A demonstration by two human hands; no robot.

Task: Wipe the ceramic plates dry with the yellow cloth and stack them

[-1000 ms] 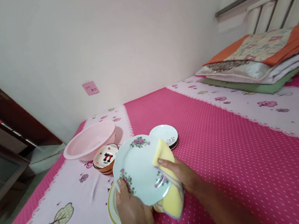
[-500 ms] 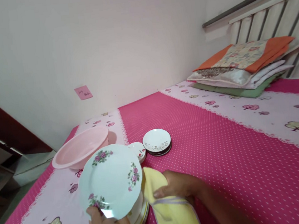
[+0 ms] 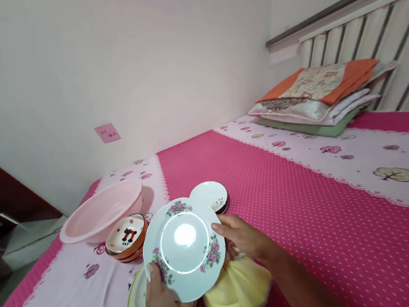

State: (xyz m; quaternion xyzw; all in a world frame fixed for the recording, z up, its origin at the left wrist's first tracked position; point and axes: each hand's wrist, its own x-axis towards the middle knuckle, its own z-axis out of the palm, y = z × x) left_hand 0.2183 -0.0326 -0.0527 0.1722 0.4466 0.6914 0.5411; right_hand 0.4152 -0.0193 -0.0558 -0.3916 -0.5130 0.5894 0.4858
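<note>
**Flowered plate (image 3: 184,254) turned up to face you**

The plate was between your left hand (image 3: 163,306) and your right hand (image 3: 243,235), raised over the bedspread (image 3: 283,198). Its patterned face pointed up and back toward you, on a tilt. Its outline was round, so neither direction made a long axis.

It was a pale, glossy plate with a softly waved rim. Three sprays of pinkish-purple roses with green leaves sat around the border: one by your left thumb, one just below your right thumb, one at the edge beyond both hands. A bright glare filled the centre, and a thin ring of light circled the well.

Your left hand pinched the near left rim, thumb on the face. Your right hand pinched the right rim, thumb on top; its other fingers were mostly hidden. A yellow cloth (image 3: 238,292) with purplish edging was bunched below your right hand, partly behind the plate. A yellow-rimmed plate (image 3: 134,299) lay under your left hand. Beyond that hand stood the cat-print bowls (image 3: 128,233) and a pink basin (image 3: 102,212); beyond your right hand sat small white plates (image 3: 209,195), stacked.
</note>
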